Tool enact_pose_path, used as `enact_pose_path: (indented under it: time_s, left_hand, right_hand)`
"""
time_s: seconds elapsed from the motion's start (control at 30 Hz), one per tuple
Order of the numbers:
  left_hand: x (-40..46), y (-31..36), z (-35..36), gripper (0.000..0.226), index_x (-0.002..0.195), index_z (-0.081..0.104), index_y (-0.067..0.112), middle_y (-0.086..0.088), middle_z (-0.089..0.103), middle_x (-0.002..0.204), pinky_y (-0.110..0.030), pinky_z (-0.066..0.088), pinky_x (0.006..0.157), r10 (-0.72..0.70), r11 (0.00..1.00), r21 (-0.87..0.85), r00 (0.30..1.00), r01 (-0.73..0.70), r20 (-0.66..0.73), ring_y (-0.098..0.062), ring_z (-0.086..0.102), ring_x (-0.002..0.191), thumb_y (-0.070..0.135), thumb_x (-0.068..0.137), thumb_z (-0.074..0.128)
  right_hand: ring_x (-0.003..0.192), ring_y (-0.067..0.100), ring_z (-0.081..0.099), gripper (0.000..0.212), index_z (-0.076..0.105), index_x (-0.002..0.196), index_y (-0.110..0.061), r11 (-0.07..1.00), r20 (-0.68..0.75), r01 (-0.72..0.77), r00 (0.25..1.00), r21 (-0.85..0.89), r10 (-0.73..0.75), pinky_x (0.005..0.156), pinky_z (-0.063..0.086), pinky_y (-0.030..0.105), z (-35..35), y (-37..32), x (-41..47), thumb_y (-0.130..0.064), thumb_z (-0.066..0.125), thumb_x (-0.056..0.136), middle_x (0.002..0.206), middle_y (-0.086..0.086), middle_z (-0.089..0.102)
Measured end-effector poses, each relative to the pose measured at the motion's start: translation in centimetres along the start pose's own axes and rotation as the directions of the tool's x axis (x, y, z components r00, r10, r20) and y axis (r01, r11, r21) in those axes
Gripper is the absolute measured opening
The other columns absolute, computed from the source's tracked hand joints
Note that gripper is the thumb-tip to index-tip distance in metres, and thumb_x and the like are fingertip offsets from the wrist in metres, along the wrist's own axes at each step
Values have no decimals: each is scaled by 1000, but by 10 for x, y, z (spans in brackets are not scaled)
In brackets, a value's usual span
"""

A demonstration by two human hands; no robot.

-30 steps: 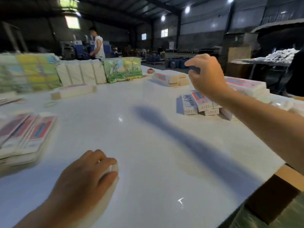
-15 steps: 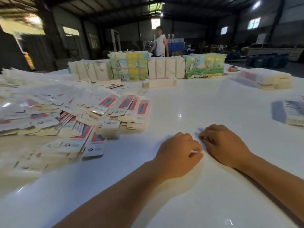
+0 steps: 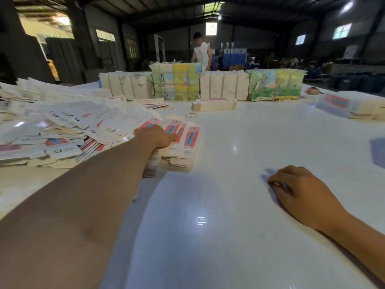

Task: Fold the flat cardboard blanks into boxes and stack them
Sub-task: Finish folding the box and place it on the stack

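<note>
A neat stack of flat white blanks with red and blue print point(image 3: 188, 147) lies at the left middle of the white table point(image 3: 239, 180). My left hand point(image 3: 155, 137) reaches out and rests on top of this stack; its fingertips are hidden behind the hand. Left of it spreads a loose heap of more flat blanks point(image 3: 62, 126). My right hand point(image 3: 302, 189) lies on the bare table at the right, fingers loosely curled and holding nothing. Folded boxes point(image 3: 343, 105) sit at the far right, blurred.
Wrapped bundles, plain white point(image 3: 224, 85) and with colourful pictures point(image 3: 275, 84), line the table's far edge. One long folded box point(image 3: 214, 104) and rubber bands point(image 3: 191, 115) lie before them. A person in white point(image 3: 202, 53) stands beyond the table.
The view has swung left from the folded boxes to the blanks. My left hand has moved from the table near me out onto the stack of blanks. My right hand stays on the table.
</note>
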State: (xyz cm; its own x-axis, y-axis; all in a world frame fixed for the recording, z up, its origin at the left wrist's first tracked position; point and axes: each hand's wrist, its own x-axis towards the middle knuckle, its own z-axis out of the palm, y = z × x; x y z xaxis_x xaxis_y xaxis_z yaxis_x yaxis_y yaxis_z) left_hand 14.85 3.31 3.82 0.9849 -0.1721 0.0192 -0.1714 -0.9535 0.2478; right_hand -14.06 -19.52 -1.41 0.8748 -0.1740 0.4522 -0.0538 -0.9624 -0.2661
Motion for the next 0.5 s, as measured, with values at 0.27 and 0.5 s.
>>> enact_pose_path:
  time_s: [0.27, 0.5]
  left_hand:
    - [-2, 5, -5, 53, 91, 52, 14, -3, 55, 79, -30, 39, 59, 92, 996, 22, 975, -90, -200, -21, 54, 74, 66, 78, 54]
    - [-67, 51, -35, 55, 122, 51, 22, 8, 55, 100, -26, 36, 57, 294, 889, -296, 931, -349, -216, -12, 52, 70, 57, 81, 59]
  right_hand:
    - [88, 27, 55, 13, 73, 87, -15, 999, 25, -33, 999, -18, 33, 73, 43, 35, -3, -2, 2, -15, 60, 87, 92, 2, 61]
    - [95, 30, 54, 18, 71, 94, -15, 997, 72, -78, 994, -26, 80, 82, 46, 39, -4, -7, 0, -21, 54, 92, 98, 6, 62]
